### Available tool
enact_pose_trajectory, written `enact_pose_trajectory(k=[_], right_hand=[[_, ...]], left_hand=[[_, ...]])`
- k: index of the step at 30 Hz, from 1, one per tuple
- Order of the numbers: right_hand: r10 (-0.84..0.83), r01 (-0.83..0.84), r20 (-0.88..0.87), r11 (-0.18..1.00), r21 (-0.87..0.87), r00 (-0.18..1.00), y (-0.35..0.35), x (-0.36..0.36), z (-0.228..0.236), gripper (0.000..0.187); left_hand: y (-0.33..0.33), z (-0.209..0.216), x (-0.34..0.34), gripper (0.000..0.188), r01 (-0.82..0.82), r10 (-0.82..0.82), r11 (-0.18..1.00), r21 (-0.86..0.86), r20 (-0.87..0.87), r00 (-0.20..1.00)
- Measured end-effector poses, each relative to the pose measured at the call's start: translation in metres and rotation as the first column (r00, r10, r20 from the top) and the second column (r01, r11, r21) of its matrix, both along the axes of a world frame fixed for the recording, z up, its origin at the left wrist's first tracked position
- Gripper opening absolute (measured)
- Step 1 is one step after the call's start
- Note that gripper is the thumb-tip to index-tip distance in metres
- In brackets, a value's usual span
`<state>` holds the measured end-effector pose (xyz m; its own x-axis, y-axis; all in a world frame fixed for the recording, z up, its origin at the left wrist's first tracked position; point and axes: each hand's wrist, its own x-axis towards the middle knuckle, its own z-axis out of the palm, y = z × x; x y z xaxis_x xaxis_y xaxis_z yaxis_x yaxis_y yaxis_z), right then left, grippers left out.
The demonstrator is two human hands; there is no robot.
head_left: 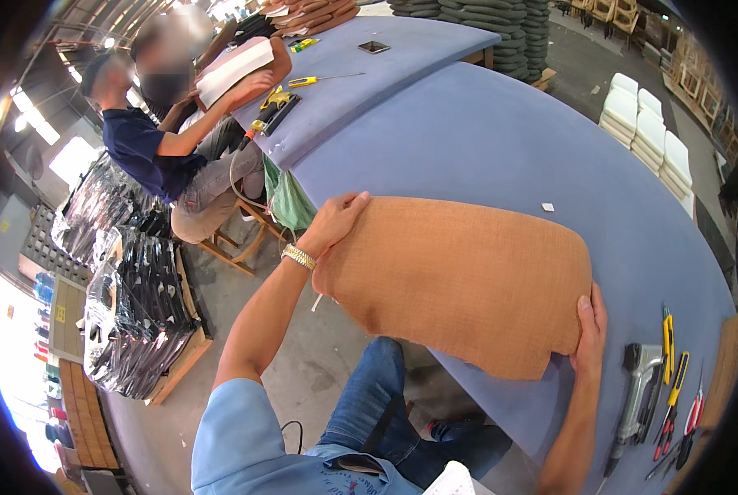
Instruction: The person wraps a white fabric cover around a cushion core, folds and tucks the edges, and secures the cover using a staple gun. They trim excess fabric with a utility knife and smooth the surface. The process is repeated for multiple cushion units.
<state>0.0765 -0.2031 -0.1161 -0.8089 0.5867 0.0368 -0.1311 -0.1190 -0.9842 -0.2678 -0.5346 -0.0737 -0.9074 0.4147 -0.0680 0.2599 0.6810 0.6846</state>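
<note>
2 hands (336,223) (588,334) holding orange-brown panel (460,285) | blue table (501,140) | grey staple gun (635,400), right

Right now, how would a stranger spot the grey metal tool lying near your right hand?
Find the big blue table, then the right hand holding the right edge of the orange-brown panel. Just beyond that hand, toward the picture's lower right, lies the chunky grey metal tool. Its bulky grey body sets it apart from the slim yellow-handled tools beside it.
</note>
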Motion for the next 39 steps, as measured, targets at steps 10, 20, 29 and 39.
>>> enact_pose_trajectory(k=[10, 20, 29, 39], right_hand=[[-0.249, 0.223, -0.009, 0.853, 0.471, 0.969, 0.018, 0.092, -0.024, 0.047], [-0.243, 0.184, -0.105, 0.333, 0.925, 0.964, -0.067, 0.128, -0.005, 0.04], [-0.261, 0.256, -0.144, 0.473, 0.843, 0.955, -0.059, 0.116, -0.02, 0.024], [-0.346, 0.341, -0.133, 0.657, 0.673, 0.929, -0.041, 0.116, -0.04, 0.04]], left_hand=[[-0.009, -0.004, 0.081, 0.062, 0.187, -0.2, 0.977, -0.099, -0.138, 0.97], [-0.016, -0.027, 0.079, 0.056, 0.116, -0.144, 0.983, -0.145, -0.2, 0.969], [0.035, -0.003, 0.207, 0.061, 0.702, -0.696, 0.659, -0.268, -0.57, 0.436], [0.101, -0.036, 0.275, 0.05, 0.774, -0.579, 0.59, -0.232, -0.789, 0.204]])
